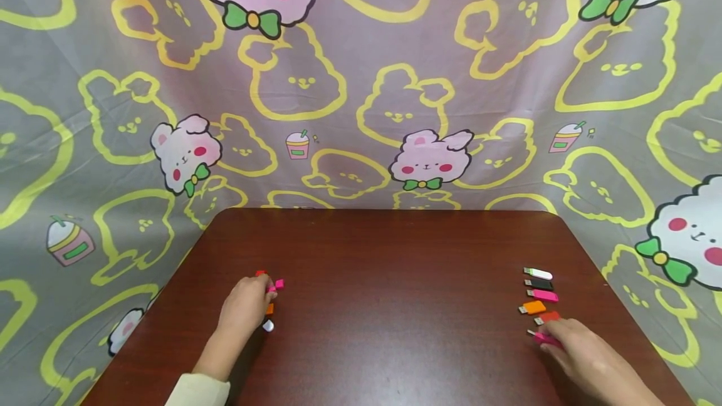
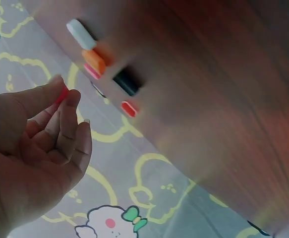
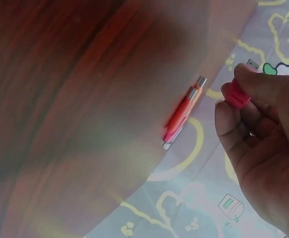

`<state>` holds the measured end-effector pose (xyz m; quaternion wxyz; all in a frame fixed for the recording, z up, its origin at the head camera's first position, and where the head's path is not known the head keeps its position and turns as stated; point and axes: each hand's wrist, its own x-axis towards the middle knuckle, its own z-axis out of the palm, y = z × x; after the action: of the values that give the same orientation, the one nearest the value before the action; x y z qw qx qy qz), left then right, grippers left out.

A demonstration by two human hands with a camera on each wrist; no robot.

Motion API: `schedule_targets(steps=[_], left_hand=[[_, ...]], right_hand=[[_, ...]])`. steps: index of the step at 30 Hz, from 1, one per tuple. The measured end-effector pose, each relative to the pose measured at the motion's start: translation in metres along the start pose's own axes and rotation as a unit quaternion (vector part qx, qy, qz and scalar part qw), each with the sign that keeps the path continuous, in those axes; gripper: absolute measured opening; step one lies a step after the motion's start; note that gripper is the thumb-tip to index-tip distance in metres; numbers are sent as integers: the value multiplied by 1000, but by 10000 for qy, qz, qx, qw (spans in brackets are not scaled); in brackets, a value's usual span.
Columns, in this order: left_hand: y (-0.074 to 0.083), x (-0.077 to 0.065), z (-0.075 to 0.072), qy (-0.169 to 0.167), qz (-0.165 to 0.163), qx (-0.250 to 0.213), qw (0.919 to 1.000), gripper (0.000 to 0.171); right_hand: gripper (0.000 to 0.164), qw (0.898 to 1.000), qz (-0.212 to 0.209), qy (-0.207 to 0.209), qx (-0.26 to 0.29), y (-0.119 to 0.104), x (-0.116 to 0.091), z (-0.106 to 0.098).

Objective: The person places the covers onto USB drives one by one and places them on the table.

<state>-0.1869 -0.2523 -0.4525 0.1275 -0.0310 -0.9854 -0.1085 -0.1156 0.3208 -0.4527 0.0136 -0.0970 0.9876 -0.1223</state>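
Observation:
My left hand [image 1: 244,307] is over the left of the table, and its thumb and index finger pinch a small pink cap [image 2: 61,95], mostly covered by the fingers. Beside it lie loose USB stick caps: a white cap [image 2: 81,33], an orange cap [image 2: 93,60], a pink cap [image 2: 91,71], a black cap [image 2: 126,82] and a red cap [image 2: 129,108]. On the right, my right hand [image 1: 589,356] holds a pink USB stick [image 3: 239,94] between thumb and fingers, its metal plug bare and pointing away from the palm.
Above the right hand, uncapped USB sticks lie in a column: a white stick [image 1: 538,274], a black stick [image 1: 539,284], a pink stick [image 1: 543,296], an orange stick [image 1: 533,307] and a red stick [image 1: 547,317]. A printed cloth [image 1: 350,99] hangs around the brown table [image 1: 395,255].

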Motion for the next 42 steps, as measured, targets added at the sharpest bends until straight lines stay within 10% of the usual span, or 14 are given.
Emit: schedule_targets(steps=[21, 30, 42], left_hand=[[44, -12, 5, 444, 908, 34, 9949, 20], [58, -14, 5, 594, 1006, -64, 9931, 19], [72, -15, 6, 322, 1036, -38, 9941, 17]], right_hand=[[23, 9993, -251, 292, 19, -28, 7, 4], [32, 9743, -1418, 1742, -147, -31, 10, 11], [30, 9700, -1603, 1812, -240, -41, 16, 11]])
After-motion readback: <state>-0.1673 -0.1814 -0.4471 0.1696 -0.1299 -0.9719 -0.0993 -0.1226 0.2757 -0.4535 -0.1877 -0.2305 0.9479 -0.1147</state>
